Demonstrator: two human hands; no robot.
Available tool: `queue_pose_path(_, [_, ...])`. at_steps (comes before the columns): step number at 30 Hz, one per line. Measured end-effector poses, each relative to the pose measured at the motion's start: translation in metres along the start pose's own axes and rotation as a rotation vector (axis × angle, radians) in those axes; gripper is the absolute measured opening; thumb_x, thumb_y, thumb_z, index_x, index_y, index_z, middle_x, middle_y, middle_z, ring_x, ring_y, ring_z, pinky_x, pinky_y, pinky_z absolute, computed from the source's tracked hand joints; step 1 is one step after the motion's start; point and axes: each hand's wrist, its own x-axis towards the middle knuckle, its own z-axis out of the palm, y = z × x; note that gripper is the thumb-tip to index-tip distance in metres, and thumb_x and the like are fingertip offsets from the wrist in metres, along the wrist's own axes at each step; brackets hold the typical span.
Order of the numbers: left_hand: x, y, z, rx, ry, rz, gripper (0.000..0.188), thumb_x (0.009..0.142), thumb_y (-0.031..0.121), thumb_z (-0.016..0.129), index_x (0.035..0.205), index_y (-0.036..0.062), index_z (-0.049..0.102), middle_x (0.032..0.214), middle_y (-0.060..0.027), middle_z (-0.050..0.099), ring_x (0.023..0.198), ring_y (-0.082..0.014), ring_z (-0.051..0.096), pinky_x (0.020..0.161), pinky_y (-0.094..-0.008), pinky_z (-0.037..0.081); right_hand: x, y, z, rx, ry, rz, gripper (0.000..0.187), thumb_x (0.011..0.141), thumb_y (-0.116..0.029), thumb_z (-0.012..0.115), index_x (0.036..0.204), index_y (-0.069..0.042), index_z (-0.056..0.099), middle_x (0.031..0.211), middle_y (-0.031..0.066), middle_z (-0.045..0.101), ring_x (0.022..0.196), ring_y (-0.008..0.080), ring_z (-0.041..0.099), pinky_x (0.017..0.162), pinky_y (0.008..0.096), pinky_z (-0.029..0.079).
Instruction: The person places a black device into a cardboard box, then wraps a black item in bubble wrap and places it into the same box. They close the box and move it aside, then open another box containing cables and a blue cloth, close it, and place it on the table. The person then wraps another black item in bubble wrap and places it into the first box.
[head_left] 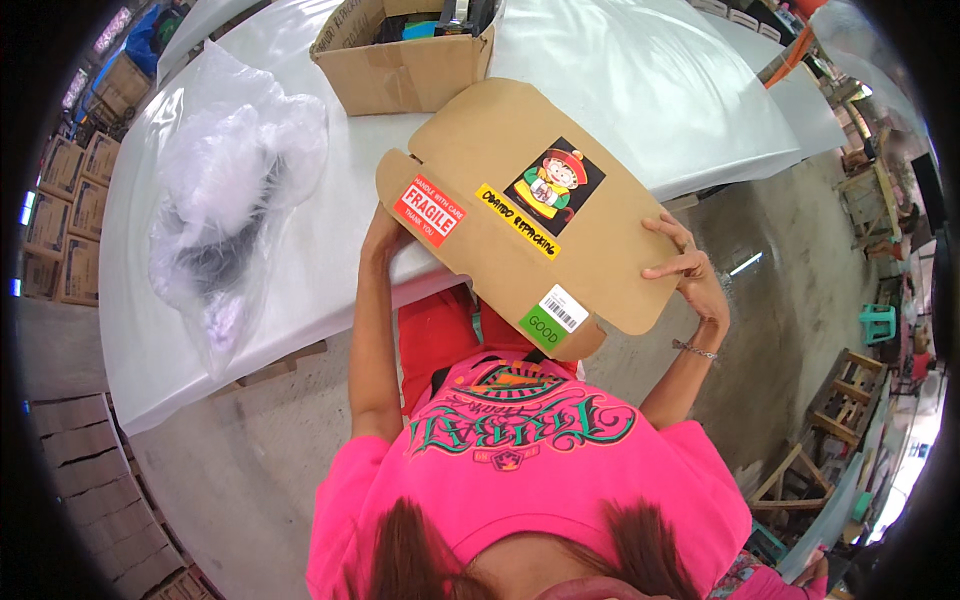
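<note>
At the far left, brown cartons stand stacked beyond a desk covered in pale sheeting. On the desk's left part lies a crumpled clear plastic bag, with something dark showing through it.

Right of the bag, at the desk's far side, stands an open cardboard box with a blue-green item and dark things inside. Below it, the person's left hand reaches behind the left end of a flat brown cardboard carton; its fingers are hidden, so its grip cannot be told.

The carton is tilted in front of the person, partly over the desk edge and partly over the lap. A red-and-white label, a yellow strip, a cartoon sticker, a barcode label and a green label are already on it. Its rounded flaps stick out unfastened, so the labelling looks done and the folding or closing seems undone; the underside is hidden.

At the right, the right hand grips the carton's edge, fingers spread on the labelled face. Farther right stands a green stool.
</note>
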Motion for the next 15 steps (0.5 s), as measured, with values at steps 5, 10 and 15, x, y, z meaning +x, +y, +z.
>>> queue_pose_path(5, [-0.004, -0.004, 0.01, 0.166, 0.076, 0.158, 0.037, 0.09, 0.02, 0.065, 0.121, 0.0026, 0.053, 0.11, -0.005, 0.06, 0.096, -0.0131, 0.059, 0.083, -0.0299, 0.052, -0.002, 0.011, -0.002, -0.067, 0.034, 0.006, 0.049, 0.058, 0.013, 0.07, 0.088, -0.025, 0.077, 0.135, 0.0015, 0.055, 0.139, 0.0276, 0.029, 0.114, 0.0419, 0.025])
queue_pose_path(10, [0.0, -0.014, 0.003, 0.109, 0.073, 0.192, 0.032, 0.092, 0.022, 0.062, 0.117, 0.003, 0.054, 0.106, -0.0056, 0.061, 0.091, -0.0128, 0.06, 0.079, -0.0296, 0.053, 0.003, 0.014, -0.002, -0.09, 0.038, -0.057, 0.046, 0.06, 0.012, 0.068, 0.087, -0.024, 0.077, 0.134, 0.0038, 0.056, 0.139, 0.0292, 0.03, 0.114, 0.0424, 0.025])
queue_pose_path(15, [0.003, -0.028, -0.005, 0.246, 0.104, 0.344, 0.028, 0.092, 0.022, 0.061, 0.112, 0.0031, 0.055, 0.1, -0.0062, 0.062, 0.086, -0.0135, 0.063, 0.073, -0.0302, 0.055, 0.006, 0.017, -0.004, -0.07, 0.053, -0.073, 0.045, 0.059, 0.012, 0.067, 0.087, -0.021, 0.077, 0.133, 0.0056, 0.056, 0.139, 0.0305, 0.03, 0.113, 0.0437, 0.026])
